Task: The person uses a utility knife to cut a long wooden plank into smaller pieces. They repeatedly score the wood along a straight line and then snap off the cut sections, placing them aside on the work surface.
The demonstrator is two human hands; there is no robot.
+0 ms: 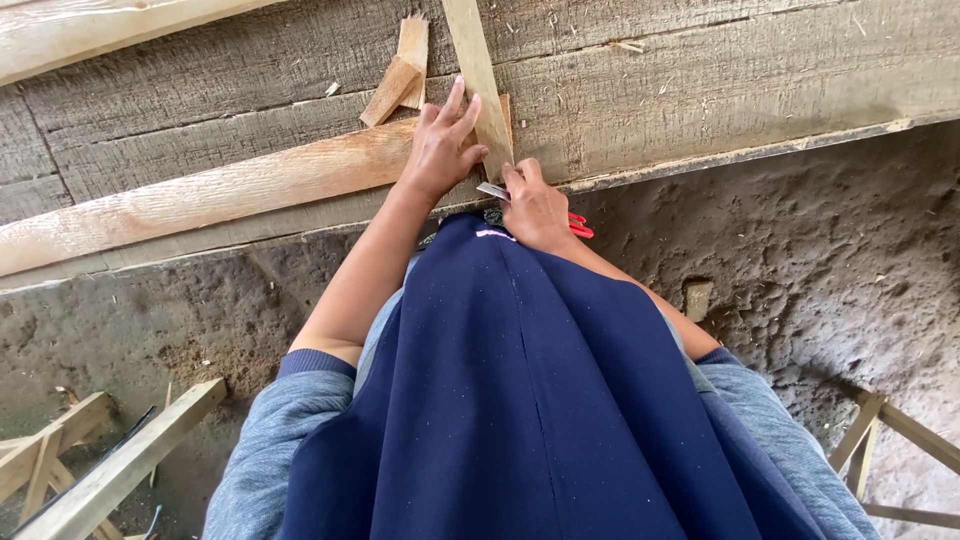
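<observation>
Across the grey bench [700, 70] lies a long pale plank [200, 195]. Over it a thin strip [478, 80] runs upward; your left hand [440, 150] presses flat on both, fingers spread, gripping nothing. Your right hand [535, 205] is clenched round a red-handled blade [492, 190], its tip at the strip's lower end. Two offcuts [400, 75] lie nearby, so some trimming looks done; the strip seems uncut.

**Rough timber, bare metal, matt cloth**

The grey planks [700, 70] are weathered wood, coarse and cracked. The pale slat [478, 75] under the left hand [440, 150] is fresh-cut wood, matt and splintery, as is the long reddish board [200, 195]. The right hand [535, 210] grips a tool [492, 190] with a dull metal blade and glossy red handle. The navy cloth [530, 400] is smooth and matt; the earth floor [800, 260] is crumbly.
</observation>
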